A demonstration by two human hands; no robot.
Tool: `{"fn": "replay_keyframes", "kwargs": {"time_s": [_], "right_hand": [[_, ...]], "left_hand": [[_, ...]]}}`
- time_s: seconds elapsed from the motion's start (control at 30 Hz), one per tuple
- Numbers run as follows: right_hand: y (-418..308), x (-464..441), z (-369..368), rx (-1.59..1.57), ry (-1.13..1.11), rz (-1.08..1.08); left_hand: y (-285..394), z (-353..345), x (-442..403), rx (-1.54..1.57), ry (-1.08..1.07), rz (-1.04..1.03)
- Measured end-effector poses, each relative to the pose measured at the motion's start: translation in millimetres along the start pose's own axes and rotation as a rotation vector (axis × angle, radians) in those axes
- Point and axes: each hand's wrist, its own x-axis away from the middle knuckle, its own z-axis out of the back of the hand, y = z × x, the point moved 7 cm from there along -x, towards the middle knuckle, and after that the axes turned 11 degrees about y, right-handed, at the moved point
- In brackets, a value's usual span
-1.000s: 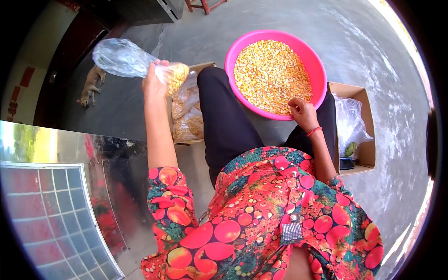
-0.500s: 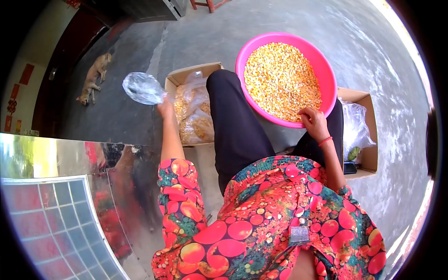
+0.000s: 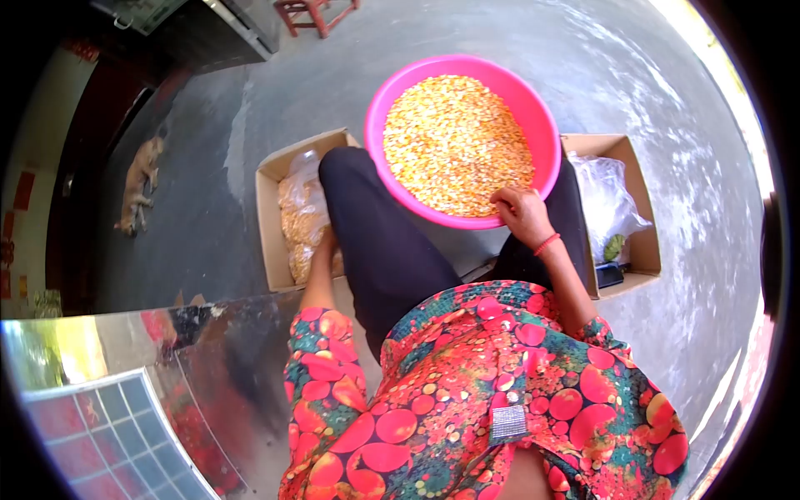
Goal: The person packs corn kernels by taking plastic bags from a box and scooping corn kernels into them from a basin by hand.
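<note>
A pink basin (image 3: 546, 137) filled with yellow corn kernels (image 3: 454, 142) rests on my thighs. My right hand (image 3: 523, 212), with a red band at its wrist, is closed over the basin's near rim, fingertips on the inner side by the kernels. My left hand (image 3: 328, 243) reaches down beside my left knee at the cardboard box (image 3: 271, 225); its fingers are hidden behind the leg. In that box lie clear plastic bags of corn kernels (image 3: 302, 221). The empty clear bag cannot be seen now.
Right of my legs stands another cardboard box (image 3: 642, 208) with a clear plastic bag (image 3: 610, 200), something green (image 3: 614, 247) and a dark object (image 3: 608, 275). A shiny panel (image 3: 242, 358) is at lower left. A dog (image 3: 140, 183) lies on the floor; a red stool (image 3: 315, 15) stands farther off.
My left hand has come down from beyond the left box to beside my knee, and the empty bag has gone out of sight. My right hand stays at the basin rim. The view has shifted.
</note>
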Motion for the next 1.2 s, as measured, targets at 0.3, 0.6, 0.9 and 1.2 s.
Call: {"fn": "replay_keyframes", "kwargs": {"time_s": [0.3, 0.6, 0.9, 1.2], "right_hand": [[5, 9, -9, 0.072, 0.05, -0.076], [6, 12, -22, 0.157, -0.029, -0.091], [24, -11, 27, -0.683, 0.128, -0.32], [232, 39, 116, -0.774, 0.833, -0.993]], "left_hand": [[225, 131, 1, 0.289, 0.569, -0.506], [364, -32, 77, 0.342, 0.033, -0.753], [316, -111, 90, 0.377, -0.066, -0.648], [314, -117, 114, 0.27, -0.197, -0.492]]}}
